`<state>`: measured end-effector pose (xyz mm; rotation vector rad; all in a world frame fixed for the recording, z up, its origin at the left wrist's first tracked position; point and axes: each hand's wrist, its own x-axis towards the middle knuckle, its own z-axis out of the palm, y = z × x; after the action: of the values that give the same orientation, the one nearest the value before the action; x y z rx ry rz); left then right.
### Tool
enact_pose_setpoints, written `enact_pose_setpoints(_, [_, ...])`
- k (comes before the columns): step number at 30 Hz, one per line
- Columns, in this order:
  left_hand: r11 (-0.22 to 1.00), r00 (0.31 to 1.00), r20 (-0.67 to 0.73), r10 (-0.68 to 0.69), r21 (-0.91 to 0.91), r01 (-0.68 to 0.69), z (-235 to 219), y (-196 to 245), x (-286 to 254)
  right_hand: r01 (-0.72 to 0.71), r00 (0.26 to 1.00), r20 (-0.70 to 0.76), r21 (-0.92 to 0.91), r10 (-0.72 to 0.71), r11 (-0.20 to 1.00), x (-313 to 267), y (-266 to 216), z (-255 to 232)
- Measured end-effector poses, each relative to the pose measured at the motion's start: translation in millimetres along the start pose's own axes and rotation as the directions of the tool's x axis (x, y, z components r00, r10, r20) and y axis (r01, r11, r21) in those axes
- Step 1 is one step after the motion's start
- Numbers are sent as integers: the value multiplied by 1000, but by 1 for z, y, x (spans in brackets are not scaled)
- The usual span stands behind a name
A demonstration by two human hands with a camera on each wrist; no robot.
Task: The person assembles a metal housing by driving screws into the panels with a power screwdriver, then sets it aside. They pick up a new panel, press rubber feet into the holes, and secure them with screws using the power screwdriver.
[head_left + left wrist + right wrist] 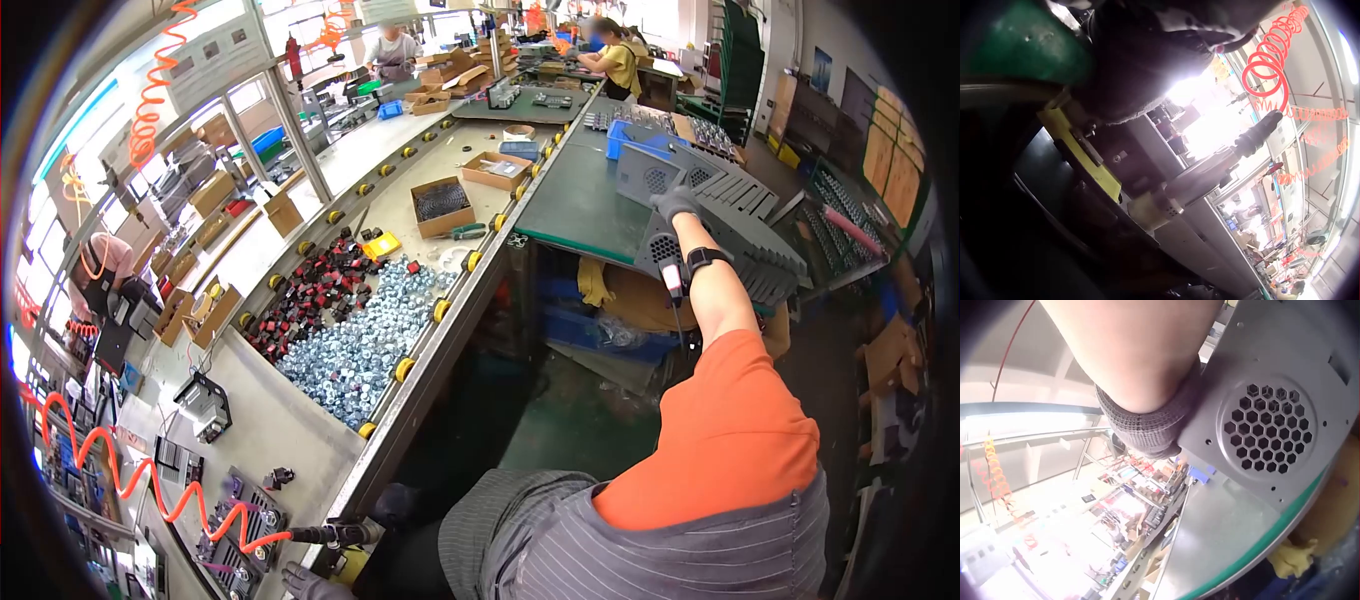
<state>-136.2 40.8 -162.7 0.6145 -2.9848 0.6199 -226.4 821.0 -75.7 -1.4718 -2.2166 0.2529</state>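
Note:
My gloved right hand (675, 203) grips the edge of a grey metal housing (662, 246) at the green-edged table. In the right wrist view, the glove cuff (1147, 428) lies against the housing (1210, 415), beside its round honeycomb vent; the fingertips are hidden. A screwdriver-like tool (671, 280) shows just below that wrist. Low at the bottom edge, my gloved left hand (315, 583) is near a cylindrical air tool (340, 533) on a red coiled hose. Dark blur covers much of the left wrist view, where the tool (1200, 181) appears beside a yellow strip (1088, 159).
Loose silvery parts (350, 350) and red-black parts (310, 290) lie on the line, bordered by yellow rollers. Beyond them stands a cardboard box (441, 207). More grey housings (735, 190) crowd the right table, with a blue bin (630, 138) behind. People work farther back.

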Motion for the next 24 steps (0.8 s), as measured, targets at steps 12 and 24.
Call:
enact_pose_setpoints(12, [989, 968, 235, -90, -91, 114, 45, -8, 21, -613, 722, 637, 770, -268, 177, -128, -60, 45])
enact_pose_setpoints(24, [55, 919, 232, 320, -973, 226, -10, -56, -38, -671, -524, 294, 436, -800, 599, -384, -177, 14])
